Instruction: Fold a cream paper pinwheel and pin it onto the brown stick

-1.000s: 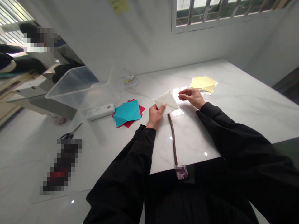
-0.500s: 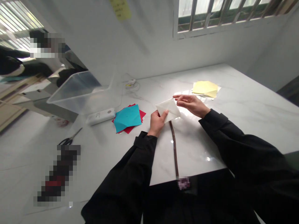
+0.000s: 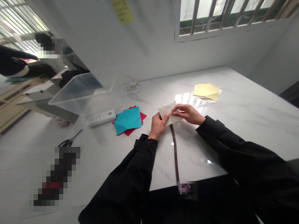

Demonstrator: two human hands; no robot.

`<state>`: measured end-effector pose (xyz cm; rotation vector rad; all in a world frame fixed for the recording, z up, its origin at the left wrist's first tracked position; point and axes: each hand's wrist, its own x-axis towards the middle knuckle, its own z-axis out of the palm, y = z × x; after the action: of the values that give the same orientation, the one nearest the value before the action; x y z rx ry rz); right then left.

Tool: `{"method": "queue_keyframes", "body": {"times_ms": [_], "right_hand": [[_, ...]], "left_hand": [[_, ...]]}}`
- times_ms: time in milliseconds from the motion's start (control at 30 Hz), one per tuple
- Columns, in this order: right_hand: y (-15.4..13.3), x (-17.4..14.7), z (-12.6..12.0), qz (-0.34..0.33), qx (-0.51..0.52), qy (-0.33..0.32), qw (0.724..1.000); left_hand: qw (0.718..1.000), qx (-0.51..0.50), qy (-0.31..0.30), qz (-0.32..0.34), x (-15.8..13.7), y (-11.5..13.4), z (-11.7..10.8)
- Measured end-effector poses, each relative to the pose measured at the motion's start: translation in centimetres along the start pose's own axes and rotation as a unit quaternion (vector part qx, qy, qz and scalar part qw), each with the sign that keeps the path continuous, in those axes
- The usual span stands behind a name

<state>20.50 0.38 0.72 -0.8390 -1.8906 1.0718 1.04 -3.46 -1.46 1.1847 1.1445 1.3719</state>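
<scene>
A sheet of white paper (image 3: 165, 109), with creases across it, is held just above the marble-patterned table. My left hand (image 3: 158, 125) grips its lower left side, thumb on top. On the paper's right half rests my right hand (image 3: 188, 113), its thumb and fingers pinched together near the middle of the sheet; its fingertips partly cover the paper. Below the paper a thin dark brown stick (image 3: 175, 152) runs down toward the near table edge; its upper end is hidden under the sheet.
Left of my hands, turquoise paper (image 3: 128, 119) lies over red sheets, beside a white oblong device (image 3: 101, 118) and a clear plastic bin (image 3: 70, 99). Scissors (image 3: 70, 140) lie far left. Yellow paper (image 3: 206, 91) is at the back right. A person (image 3: 18, 62) sits beyond the bin.
My right hand has moved left and down from the paper's upper right corner to its middle, where the fingers now pinch. The left hand keeps its hold.
</scene>
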Motion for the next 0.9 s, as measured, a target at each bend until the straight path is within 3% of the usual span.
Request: {"method": "queue_keyframes", "body": {"times_ms": [533, 900], "right_hand": [[0.25, -0.07, 0.13, 0.015, -0.086, 0.030, 0.996], [-0.69, -0.15, 0.22, 0.037, -0.050, 0.046, 0.997]], "left_hand": [[0.999, -0.033, -0.001, -0.019, -0.14, 0.34, 0.25], [0.999, -0.045, -0.007, -0.015, -0.14, 0.47, 0.40]]}}
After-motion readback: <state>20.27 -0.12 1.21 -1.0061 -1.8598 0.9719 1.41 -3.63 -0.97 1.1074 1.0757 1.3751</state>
